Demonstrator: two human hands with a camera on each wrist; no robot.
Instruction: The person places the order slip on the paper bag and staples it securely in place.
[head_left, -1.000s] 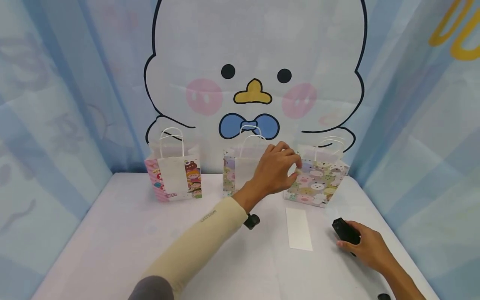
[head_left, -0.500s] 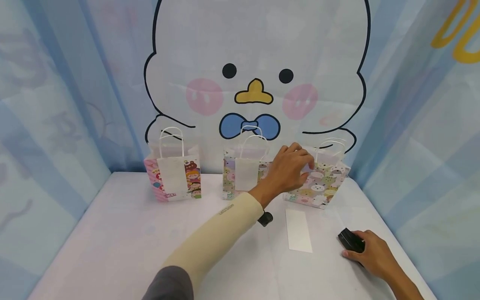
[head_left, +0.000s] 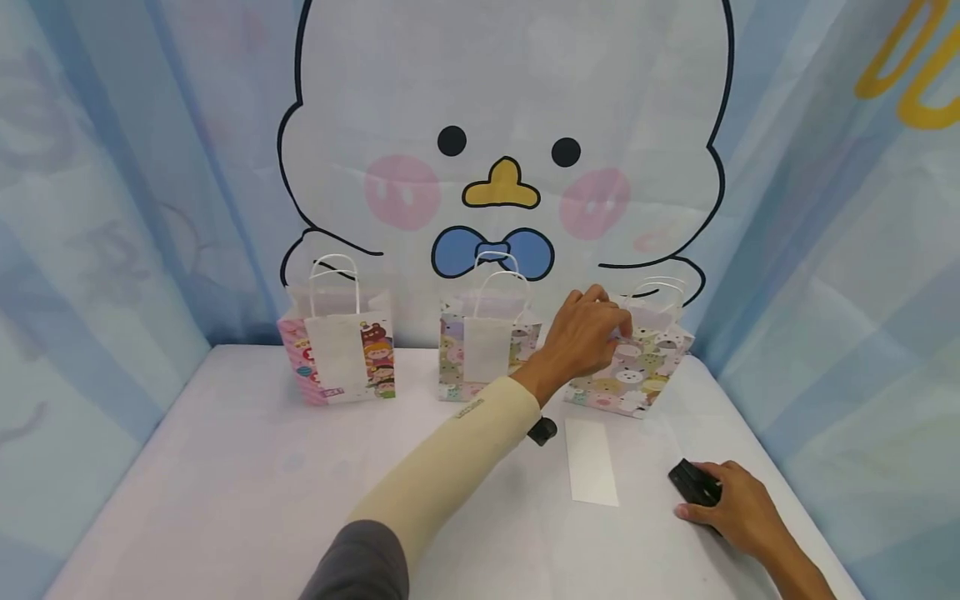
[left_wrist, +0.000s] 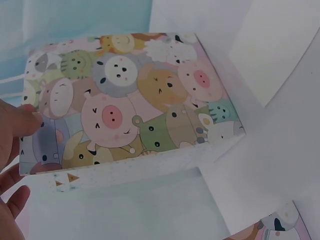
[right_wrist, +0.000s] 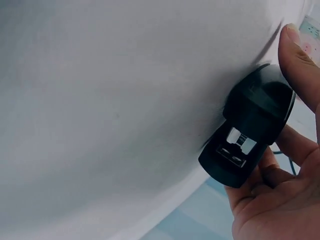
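My left hand (head_left: pixel 585 333) reaches to the upper left edge of the right-hand paper bag (head_left: pixel 637 367), printed with cartoon animals. Its thumb and index finger are bent with a gap between their tips. In the left wrist view one finger (left_wrist: pixel 17 122) overlaps the bag's printed face (left_wrist: pixel 160 110) near its top, and another lies just below. On the table at right, my right hand (head_left: pixel 738 504) holds a black stapler (head_left: pixel 693 483). The right wrist view shows the stapler (right_wrist: pixel 250 125) between thumb and fingers, its metal part exposed.
A white paper strip (head_left: pixel 591 462) lies in front of the right bag. Two more handled paper bags stand along the back: a middle bag (head_left: pixel 486 354) and a pink bag (head_left: pixel 337 362) at left. A printed curtain (head_left: pixel 495 100) hangs behind.
My left hand has moved right, from between the middle and right bags to the right bag's edge. My right hand has lowered slightly toward the person with the stapler.
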